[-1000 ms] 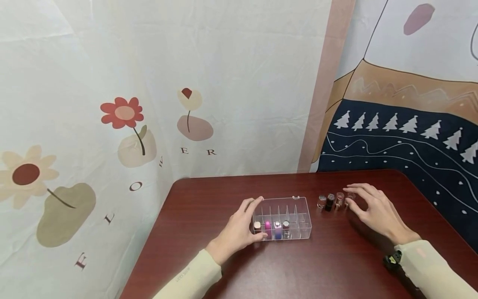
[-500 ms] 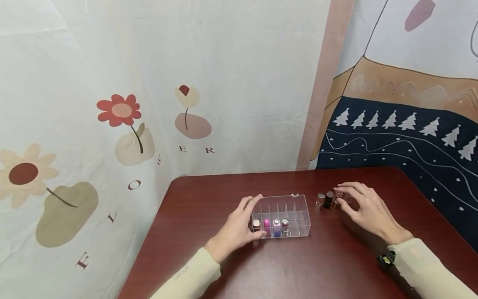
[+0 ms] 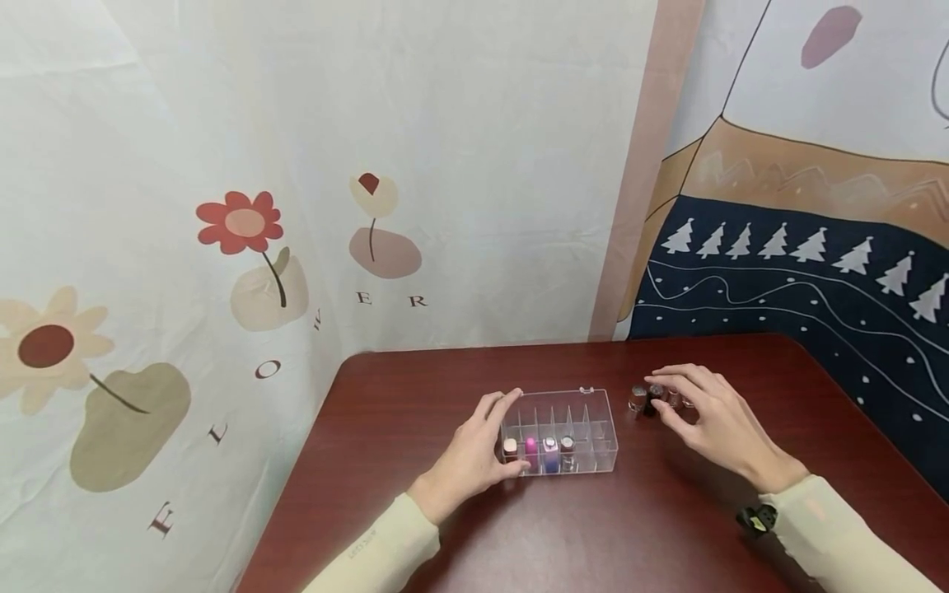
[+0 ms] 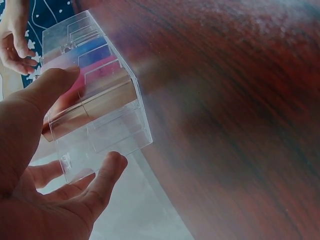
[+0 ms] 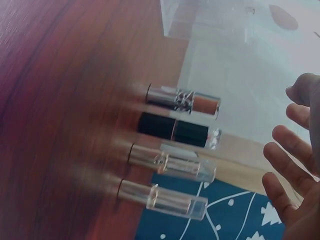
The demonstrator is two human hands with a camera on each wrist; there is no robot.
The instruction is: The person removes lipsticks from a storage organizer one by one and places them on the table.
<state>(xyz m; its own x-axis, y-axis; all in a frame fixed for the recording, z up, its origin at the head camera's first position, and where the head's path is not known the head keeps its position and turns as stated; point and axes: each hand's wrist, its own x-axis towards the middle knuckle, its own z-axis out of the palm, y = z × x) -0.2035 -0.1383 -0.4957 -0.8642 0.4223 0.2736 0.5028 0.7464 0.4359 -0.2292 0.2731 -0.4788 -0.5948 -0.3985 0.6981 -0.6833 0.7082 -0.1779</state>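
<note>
My left hand (image 3: pixel 474 449) grips the left end of a clear divided box (image 3: pixel 606 451), thumb at the front and fingers round the side and back. In its front row stand several lipsticks, among them a pink one (image 3: pixel 531 449) and a purple-blue one (image 3: pixel 551 459). My right hand (image 3: pixel 715 420) hovers above a row of upright lipsticks at the right, its fingers spread and holding nothing. The right wrist view shows the row apart from the fingers: a silver lipstick (image 5: pixel 167 97), a black lipstick (image 5: pixel 159 126) and two clear-capped lipsticks, one gold-toned (image 5: pixel 172 166).
All of this stands on a dark red-brown table (image 3: pixel 415 395) with rounded far corners. Behind it hangs a pale fabric (image 3: pixel 482 206) with printed flowers, and a dark blue tree print (image 3: pixel 741 280) is at the right.
My right hand has moved left along the lipstick row, from over the rightmost ones to near the black one. The left hand and box stay in place.
</note>
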